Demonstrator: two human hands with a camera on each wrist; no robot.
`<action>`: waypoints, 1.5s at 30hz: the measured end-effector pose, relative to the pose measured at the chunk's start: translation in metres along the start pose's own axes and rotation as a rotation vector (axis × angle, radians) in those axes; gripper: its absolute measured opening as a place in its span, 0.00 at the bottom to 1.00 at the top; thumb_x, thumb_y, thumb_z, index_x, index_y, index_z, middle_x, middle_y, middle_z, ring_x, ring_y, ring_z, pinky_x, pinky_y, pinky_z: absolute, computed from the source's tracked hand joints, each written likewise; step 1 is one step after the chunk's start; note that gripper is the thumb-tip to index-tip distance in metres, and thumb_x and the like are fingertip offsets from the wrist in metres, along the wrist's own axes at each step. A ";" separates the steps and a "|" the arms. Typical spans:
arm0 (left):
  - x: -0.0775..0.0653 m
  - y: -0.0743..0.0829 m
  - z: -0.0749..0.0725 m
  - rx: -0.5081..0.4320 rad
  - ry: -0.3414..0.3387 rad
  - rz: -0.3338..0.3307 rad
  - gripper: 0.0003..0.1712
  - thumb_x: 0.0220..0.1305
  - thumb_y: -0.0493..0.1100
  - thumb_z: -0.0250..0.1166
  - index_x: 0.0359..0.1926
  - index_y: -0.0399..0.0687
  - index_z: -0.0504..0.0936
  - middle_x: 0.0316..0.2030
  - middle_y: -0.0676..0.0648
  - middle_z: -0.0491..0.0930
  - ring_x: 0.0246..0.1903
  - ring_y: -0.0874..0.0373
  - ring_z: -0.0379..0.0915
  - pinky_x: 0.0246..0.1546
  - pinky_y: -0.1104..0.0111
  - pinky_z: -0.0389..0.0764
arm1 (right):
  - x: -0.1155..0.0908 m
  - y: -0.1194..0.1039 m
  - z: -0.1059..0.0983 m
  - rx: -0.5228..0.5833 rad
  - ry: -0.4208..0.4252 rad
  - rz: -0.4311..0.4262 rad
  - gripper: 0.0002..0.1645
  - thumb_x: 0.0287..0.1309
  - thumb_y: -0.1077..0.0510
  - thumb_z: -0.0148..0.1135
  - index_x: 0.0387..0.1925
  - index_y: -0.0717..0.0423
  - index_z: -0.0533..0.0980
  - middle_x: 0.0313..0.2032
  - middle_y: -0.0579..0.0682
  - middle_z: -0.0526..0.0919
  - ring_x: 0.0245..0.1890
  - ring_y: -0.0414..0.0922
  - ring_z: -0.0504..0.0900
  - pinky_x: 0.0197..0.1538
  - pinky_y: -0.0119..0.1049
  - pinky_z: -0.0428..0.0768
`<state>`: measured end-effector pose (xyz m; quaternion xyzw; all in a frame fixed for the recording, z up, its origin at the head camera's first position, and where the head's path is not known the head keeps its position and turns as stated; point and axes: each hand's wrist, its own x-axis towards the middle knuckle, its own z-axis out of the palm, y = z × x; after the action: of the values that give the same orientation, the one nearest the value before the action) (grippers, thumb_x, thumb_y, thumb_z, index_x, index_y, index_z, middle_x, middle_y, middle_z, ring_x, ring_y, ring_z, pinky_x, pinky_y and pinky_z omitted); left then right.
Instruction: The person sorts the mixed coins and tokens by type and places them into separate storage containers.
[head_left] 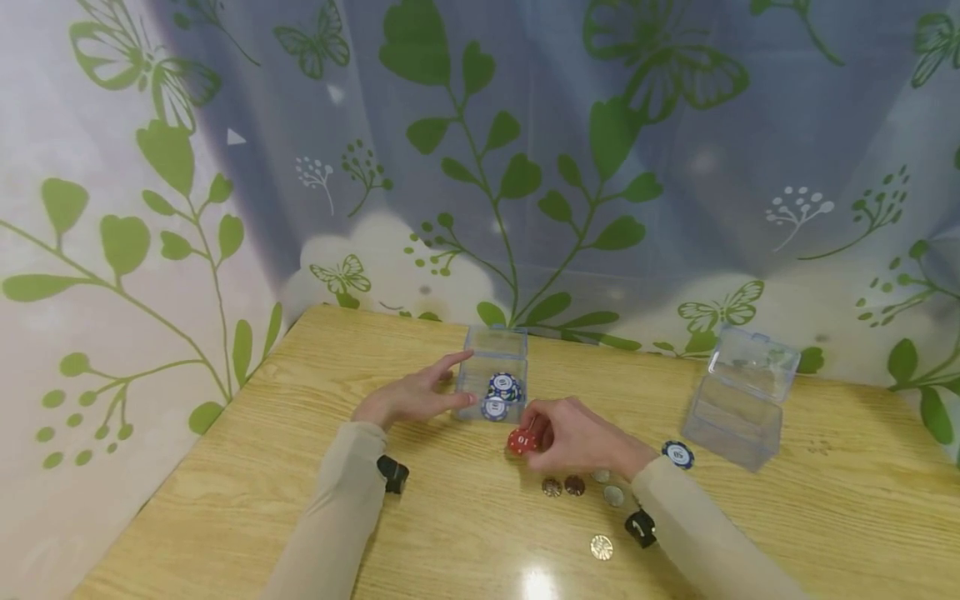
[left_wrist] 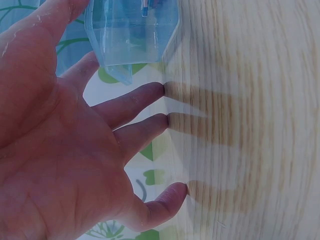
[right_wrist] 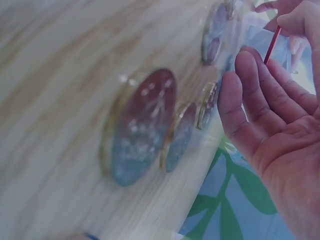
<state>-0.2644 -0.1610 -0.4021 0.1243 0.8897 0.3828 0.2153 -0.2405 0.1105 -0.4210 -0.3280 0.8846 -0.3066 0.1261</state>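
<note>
My right hand (head_left: 573, 435) pinches a red poker chip (head_left: 522, 441) marked 10 between thumb and fingers, just in front of a clear plastic box (head_left: 480, 367). Edge-on, the same chip shows as a thin red line in the right wrist view. Blue-and-white poker chips (head_left: 505, 385) lie inside this box, whose lid stands open at the back. At the box's left side is my left hand (head_left: 420, 393), thumb and index finger touching it. Its other fingers are stretched out with tips at the tabletop in the left wrist view.
Several coins (head_left: 551, 486) are scattered beside and below my right wrist, one gold coin (head_left: 602, 547) nearer the front. A blue-and-white chip (head_left: 678, 455) lies right of that forearm, near a second clear box (head_left: 735, 446) with its lid up. A patterned curtain (head_left: 555, 250) hangs behind the table.
</note>
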 end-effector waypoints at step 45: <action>0.002 -0.005 0.000 -0.011 0.008 0.019 0.42 0.60 0.65 0.59 0.70 0.85 0.45 0.73 0.41 0.51 0.71 0.42 0.49 0.64 0.35 0.53 | 0.024 -0.005 -0.036 0.017 0.250 0.001 0.18 0.41 0.54 0.69 0.38 0.47 0.75 0.24 0.40 0.81 0.24 0.37 0.78 0.28 0.30 0.77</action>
<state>-0.2663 -0.1632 -0.4067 0.1299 0.8872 0.3904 0.2087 -0.2711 0.1078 -0.3906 -0.2858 0.8909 -0.3526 0.0176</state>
